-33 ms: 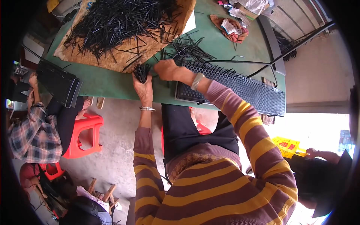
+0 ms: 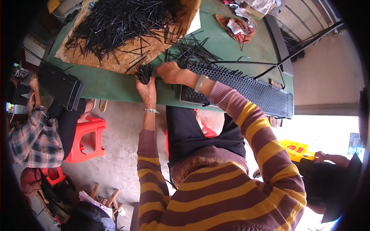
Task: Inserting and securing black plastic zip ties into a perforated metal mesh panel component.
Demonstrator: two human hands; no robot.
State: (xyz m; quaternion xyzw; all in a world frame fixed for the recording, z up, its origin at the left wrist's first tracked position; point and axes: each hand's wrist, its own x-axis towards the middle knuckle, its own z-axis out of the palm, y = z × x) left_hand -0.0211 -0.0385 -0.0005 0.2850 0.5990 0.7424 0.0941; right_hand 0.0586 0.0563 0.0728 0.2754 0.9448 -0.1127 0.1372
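Observation:
My left hand (image 2: 147, 91) is at the near edge of the green table (image 2: 111, 86), shut on an upright bunch of short black sticks (image 2: 144, 73). My right hand (image 2: 169, 72) lies just right of it, with the fingertips pinched at the top of the same bunch. The wrist, with its watch, rests over the left end of a long black perforated tray (image 2: 250, 90) that has several sticks standing in its holes. Beyond my hands, a big heap of loose black sticks (image 2: 115, 21) covers a brown cardboard sheet (image 2: 127, 57).
A person in a plaid shirt (image 2: 34, 138) sits at the left by another black tray (image 2: 59, 86) and a red stool (image 2: 88, 136). Rags and packets (image 2: 237, 27), a dark bar (image 2: 279, 42) and a black cable (image 2: 269, 69) lie at the far right. Another person's hand (image 2: 322, 156) is at the right.

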